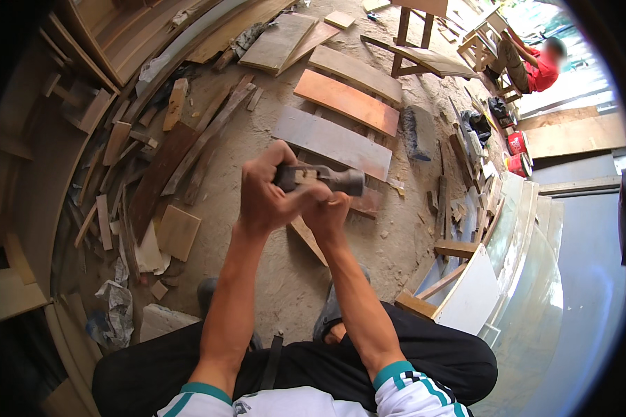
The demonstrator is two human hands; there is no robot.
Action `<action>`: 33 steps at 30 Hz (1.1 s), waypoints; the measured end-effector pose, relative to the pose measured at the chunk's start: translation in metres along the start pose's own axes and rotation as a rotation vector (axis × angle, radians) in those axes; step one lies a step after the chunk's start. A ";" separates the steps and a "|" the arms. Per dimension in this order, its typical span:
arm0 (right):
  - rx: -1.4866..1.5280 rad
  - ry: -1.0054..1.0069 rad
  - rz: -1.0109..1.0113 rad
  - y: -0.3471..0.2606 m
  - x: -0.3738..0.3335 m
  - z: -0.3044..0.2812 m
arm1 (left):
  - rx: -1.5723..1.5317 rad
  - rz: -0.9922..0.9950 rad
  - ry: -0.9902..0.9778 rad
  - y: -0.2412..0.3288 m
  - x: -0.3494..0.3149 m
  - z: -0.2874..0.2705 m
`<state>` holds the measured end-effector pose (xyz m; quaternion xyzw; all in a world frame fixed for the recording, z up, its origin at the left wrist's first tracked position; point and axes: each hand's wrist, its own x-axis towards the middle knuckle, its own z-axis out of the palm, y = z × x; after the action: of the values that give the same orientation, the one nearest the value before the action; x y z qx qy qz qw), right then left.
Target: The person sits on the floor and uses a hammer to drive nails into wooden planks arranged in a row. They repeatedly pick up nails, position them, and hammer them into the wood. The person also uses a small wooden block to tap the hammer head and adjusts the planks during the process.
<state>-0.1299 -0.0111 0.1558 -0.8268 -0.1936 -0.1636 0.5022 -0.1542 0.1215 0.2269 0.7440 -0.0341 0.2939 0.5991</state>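
Out in front of me, over the ground, a hammer (344, 182) with a dark metal head shows its round striking face toward the right. My left hand (261, 191) is closed around it, with fingers curled by the left end of the head. Just below the head, my right hand (325, 212) is closed and pressed up against the left hand's fingers. What it grips is hidden, and so is the hammer's handle. Beyond my hands lies a row of boards on rails, among them a grey board (332, 144) and an orange-brown board (346, 102).
Scrap wood, including a dark plank (161, 177), litters the left side by a wooden cabinet (129, 42). On the right are a white-topped wooden frame (469, 288), glass sheets (535, 257) and red cans (518, 165). A person in red (541, 69) sits at the far right.
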 end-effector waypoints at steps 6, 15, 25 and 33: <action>0.728 0.069 0.196 0.036 -0.003 0.010 | 0.080 0.175 -0.155 0.017 0.009 0.012; 0.332 -0.153 -0.101 0.015 0.021 -0.019 | 0.140 0.367 -0.162 0.024 0.006 0.009; 0.171 0.122 -0.158 0.026 0.006 0.006 | 0.181 0.184 -0.048 0.000 -0.003 0.016; 0.063 -0.015 0.162 0.015 0.011 0.006 | 0.340 -0.098 0.049 0.003 -0.001 0.034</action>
<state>-0.1130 -0.0106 0.1471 -0.8247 -0.1349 -0.1101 0.5382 -0.1423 0.0897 0.2252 0.8279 0.0669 0.2837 0.4792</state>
